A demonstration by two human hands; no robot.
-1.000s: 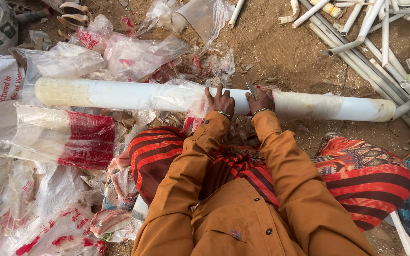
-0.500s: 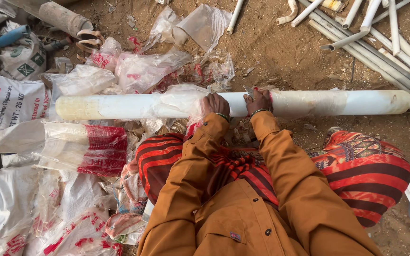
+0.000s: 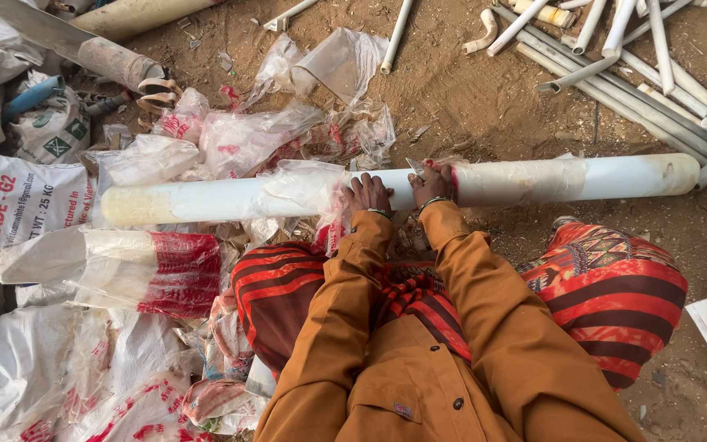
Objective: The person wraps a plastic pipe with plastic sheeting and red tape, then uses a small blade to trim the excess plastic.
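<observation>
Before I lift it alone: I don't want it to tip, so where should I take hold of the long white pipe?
Grip the long white pipe near its middle, hands spread apart, coming from the near side as the left hand and right hand do. It lies level across the dirt, so a centre hold likely balances it. The loose plastic wrap looks slippery; bare pipe is probably safer.

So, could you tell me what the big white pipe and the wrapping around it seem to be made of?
The big white pipe looks like rigid plastic, matte and dusty, with a smooth, even wall. The wrapping seems to be thin clear plastic film: crinkled, glossy, see-through. Both hands, left hand and right hand, rest on it.
</observation>
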